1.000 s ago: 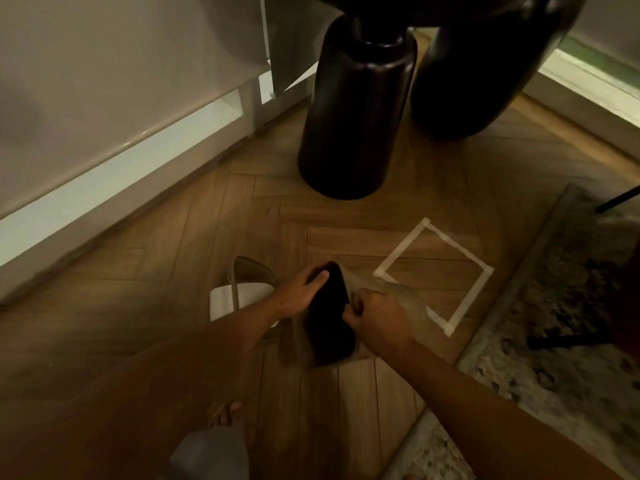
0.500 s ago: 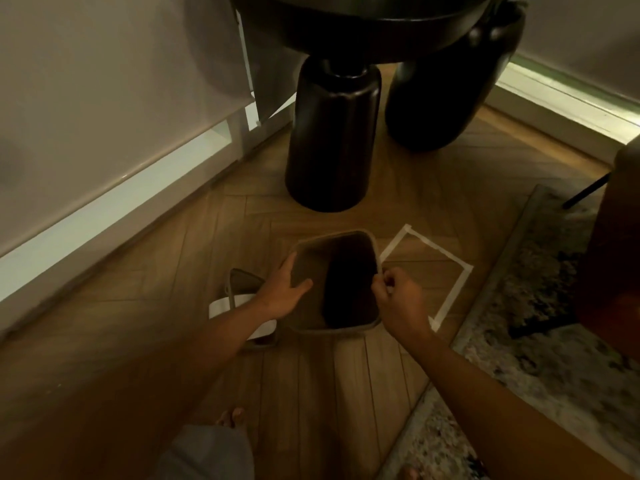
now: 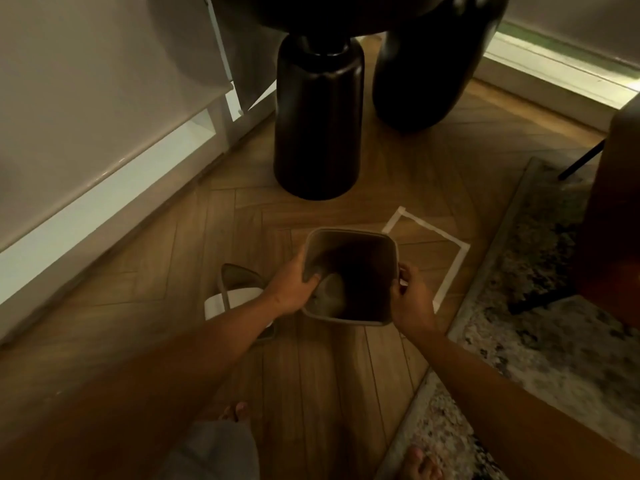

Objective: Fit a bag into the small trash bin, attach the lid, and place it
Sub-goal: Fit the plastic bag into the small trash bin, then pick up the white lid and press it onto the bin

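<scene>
**Bin gripped by both hands, beside the tape square**

Far left: white baseboard (image 3: 104, 188) runs diagonally, bare wood floor (image 3: 166, 278) between it and the hands. Lid (image 3: 235, 292) lies on the floor just left of the bin, partly under the left forearm. Left hand (image 3: 292, 285) grips the bin's left rim, fingers hooked inside. Bin (image 3: 349, 237) is open side up, dark inside; can't tell if a bag is in. Right hand (image 3: 410, 299) pinches the right rim. Dark table leg (image 3: 318, 109) stands beyond, clear of the bin. Tape square (image 3: 457, 258) sits right of the bin, its near-left part hidden behind it. Rug (image 3: 540, 327) edge just right of the tape.
</scene>
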Demonstrator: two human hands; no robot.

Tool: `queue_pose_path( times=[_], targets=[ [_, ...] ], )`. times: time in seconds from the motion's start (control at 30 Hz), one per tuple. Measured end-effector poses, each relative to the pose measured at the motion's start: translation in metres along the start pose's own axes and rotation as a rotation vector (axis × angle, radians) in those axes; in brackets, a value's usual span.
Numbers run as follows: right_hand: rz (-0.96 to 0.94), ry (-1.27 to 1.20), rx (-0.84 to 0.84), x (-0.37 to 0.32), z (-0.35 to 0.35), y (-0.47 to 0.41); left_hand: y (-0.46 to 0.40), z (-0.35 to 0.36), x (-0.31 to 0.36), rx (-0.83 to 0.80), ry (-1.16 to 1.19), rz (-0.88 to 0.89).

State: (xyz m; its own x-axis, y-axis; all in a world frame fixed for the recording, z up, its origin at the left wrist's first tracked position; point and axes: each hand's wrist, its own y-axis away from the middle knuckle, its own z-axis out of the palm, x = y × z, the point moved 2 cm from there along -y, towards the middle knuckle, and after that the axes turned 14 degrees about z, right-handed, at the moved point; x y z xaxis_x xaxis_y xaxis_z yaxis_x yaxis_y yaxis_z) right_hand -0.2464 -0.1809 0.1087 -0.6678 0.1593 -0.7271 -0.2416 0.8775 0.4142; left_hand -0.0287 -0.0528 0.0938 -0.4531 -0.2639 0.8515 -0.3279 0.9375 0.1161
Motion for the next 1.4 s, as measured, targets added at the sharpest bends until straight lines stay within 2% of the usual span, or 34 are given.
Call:
queue_pose_path(
  times=[0.17, 0.33, 0.53, 0.7, 1.0, 1.23, 1.4],
  targets=[
    [0.057, 0.133, 0.012, 0.022, 0.004, -0.004, 0.004, 0.015, -0.005, -0.083, -0.027, -0.007],
    [0.078, 0.183, -0.005, 0.024, 0.005, -0.007, 0.004, 0.017, -0.01, -0.1, -0.048, -0.011],
    [0.128, 0.175, -0.019, 0.029, 0.001, -0.009, 0.006, 0.011, -0.012, -0.111, 0.035, -0.017],
    [0.001, 0.213, 0.022, -0.007, -0.009, -0.007, 0.005, -0.006, -0.008, -0.125, 0.006, -0.01],
    [-0.26, 0.175, -0.022, -0.097, 0.008, 0.004, 0.019, -0.071, -0.032, 0.044, -0.047, -0.053],
    [-0.367, 0.155, -0.147, -0.136, 0.06, 0.025, 0.046, -0.111, -0.072, 0.169, -0.034, -0.15],
    [-0.371, 0.13, -0.227, -0.148, 0.111, 0.034, 0.073, -0.134, -0.104, 0.224, -0.005, -0.225]
  ],
)
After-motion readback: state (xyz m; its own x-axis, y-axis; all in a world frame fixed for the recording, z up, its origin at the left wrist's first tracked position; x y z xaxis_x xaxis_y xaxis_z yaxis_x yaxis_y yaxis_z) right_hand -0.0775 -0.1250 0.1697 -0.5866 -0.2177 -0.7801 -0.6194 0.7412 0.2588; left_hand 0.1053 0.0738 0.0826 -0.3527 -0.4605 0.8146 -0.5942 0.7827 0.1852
